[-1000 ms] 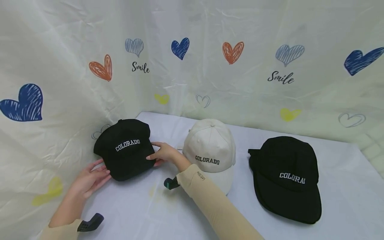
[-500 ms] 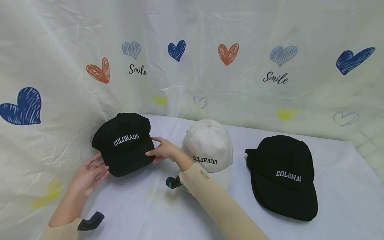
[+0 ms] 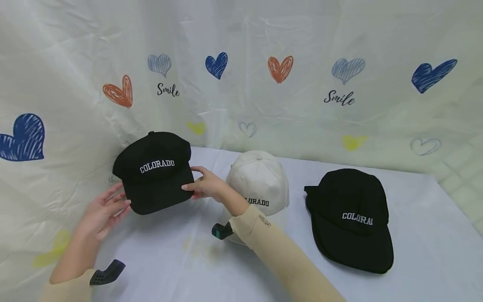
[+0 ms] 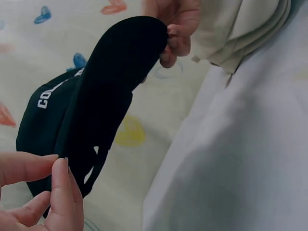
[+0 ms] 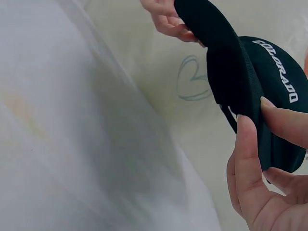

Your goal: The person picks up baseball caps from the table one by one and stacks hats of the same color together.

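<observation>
Black cap (image 3: 154, 172) is lifted off the bench (image 3: 181, 260), brim pinched by left hand (image 3: 103, 212) and right hand (image 3: 205, 186); next likely needs steady two-sided carrying.

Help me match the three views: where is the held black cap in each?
Head: black cap left of centre, lifted between both hands.
Left wrist: black cap centre-left, brim seen from below.
Right wrist: black cap upper right, brim edge-on.
Shared landmark: its white COLORADO lettering.
</observation>
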`<action>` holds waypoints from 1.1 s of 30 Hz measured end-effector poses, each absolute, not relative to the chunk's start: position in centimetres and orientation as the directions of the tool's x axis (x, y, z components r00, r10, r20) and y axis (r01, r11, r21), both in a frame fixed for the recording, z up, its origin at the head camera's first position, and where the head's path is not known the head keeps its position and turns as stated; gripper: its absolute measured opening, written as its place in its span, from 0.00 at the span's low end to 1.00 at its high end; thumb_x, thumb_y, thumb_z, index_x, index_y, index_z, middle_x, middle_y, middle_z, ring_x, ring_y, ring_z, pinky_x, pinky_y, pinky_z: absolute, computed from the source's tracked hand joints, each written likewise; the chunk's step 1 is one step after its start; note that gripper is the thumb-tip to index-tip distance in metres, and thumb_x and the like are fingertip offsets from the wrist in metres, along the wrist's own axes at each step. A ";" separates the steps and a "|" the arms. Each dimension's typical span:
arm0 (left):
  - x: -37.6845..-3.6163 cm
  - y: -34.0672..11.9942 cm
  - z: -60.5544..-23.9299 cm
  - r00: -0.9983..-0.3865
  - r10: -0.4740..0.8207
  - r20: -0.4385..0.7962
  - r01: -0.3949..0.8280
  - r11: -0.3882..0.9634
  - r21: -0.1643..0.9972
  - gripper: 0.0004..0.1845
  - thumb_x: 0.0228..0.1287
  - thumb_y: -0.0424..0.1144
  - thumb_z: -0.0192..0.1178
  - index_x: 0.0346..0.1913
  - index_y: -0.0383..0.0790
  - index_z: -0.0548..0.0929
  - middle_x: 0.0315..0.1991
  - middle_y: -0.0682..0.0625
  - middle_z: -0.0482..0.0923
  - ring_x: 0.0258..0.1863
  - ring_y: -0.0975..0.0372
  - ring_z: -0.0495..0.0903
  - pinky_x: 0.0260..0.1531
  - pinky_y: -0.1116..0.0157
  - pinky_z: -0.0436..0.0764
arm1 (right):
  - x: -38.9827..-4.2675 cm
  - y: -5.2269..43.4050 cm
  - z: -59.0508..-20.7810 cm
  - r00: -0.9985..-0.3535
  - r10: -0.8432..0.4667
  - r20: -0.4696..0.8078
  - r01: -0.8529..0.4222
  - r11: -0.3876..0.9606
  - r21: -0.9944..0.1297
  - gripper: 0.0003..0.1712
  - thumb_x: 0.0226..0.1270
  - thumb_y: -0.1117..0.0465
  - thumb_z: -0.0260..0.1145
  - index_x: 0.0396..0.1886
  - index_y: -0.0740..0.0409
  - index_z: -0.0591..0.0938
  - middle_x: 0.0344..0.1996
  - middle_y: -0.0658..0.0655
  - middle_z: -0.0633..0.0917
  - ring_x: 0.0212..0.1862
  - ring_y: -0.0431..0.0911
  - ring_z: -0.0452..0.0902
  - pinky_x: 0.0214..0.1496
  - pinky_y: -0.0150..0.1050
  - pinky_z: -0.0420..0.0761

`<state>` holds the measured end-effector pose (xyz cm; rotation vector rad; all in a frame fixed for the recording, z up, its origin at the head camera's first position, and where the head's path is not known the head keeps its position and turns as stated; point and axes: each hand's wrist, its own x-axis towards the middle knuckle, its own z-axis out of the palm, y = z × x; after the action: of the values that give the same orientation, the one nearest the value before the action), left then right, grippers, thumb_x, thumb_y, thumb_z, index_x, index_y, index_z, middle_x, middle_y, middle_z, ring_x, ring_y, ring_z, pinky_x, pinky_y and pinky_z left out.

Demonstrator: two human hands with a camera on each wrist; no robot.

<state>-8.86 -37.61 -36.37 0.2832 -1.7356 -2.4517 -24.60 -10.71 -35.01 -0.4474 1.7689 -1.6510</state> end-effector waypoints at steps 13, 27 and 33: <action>-9.7 -35.8 -34.6 -0.979 -0.186 -0.088 -0.041 -0.243 0.969 0.36 0.73 0.26 0.59 0.77 0.50 0.57 0.45 0.59 0.78 0.42 0.67 0.84 0.45 0.69 0.85 | -23.9 -7.5 -33.1 -0.733 -0.653 -0.191 0.202 0.060 -0.978 0.47 0.66 0.73 0.70 0.80 0.51 0.60 0.35 0.57 0.80 0.28 0.45 0.82 0.42 0.39 0.88; -10.4 -33.5 -33.7 -0.998 -0.067 0.012 0.028 -0.249 0.968 0.35 0.74 0.23 0.55 0.76 0.55 0.59 0.50 0.55 0.78 0.46 0.64 0.83 0.46 0.67 0.85 | -23.1 -3.1 -31.3 -0.735 -0.668 -0.115 0.182 -0.032 -0.983 0.47 0.68 0.79 0.64 0.81 0.49 0.59 0.39 0.58 0.76 0.36 0.47 0.83 0.47 0.42 0.87; -10.6 -32.1 -32.7 -0.998 -0.049 0.033 0.042 -0.201 0.979 0.41 0.74 0.24 0.55 0.82 0.51 0.50 0.52 0.55 0.76 0.47 0.64 0.82 0.47 0.67 0.85 | -23.2 -1.4 -30.7 -0.744 -0.663 -0.085 0.181 -0.078 -0.980 0.46 0.68 0.79 0.63 0.81 0.48 0.60 0.38 0.58 0.77 0.35 0.47 0.83 0.45 0.40 0.87</action>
<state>-10.62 -32.07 -32.69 0.0082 -1.9471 -2.3907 -23.19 -1.35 -30.70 -0.5242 1.6198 -1.8791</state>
